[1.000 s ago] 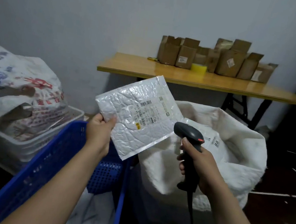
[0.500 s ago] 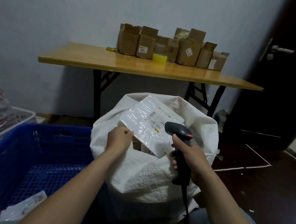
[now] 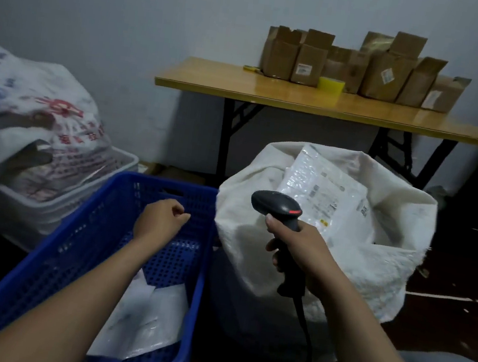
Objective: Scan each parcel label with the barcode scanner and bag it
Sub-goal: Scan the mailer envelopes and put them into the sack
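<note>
Though dim, grey wall (image 3: 130,29) behind wooden table (image 3: 244,87), white sack (image 3: 386,276) in front.

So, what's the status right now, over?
Left hand empty, curled, over blue crate. Right hand grips scanner. Labelled parcel lies in white sack. Nothing blocking.

Dim, bluish indoor light, soft glare on the tabletop (image 3: 229,81), murky blurred corners, wide-angle bowing.
</note>
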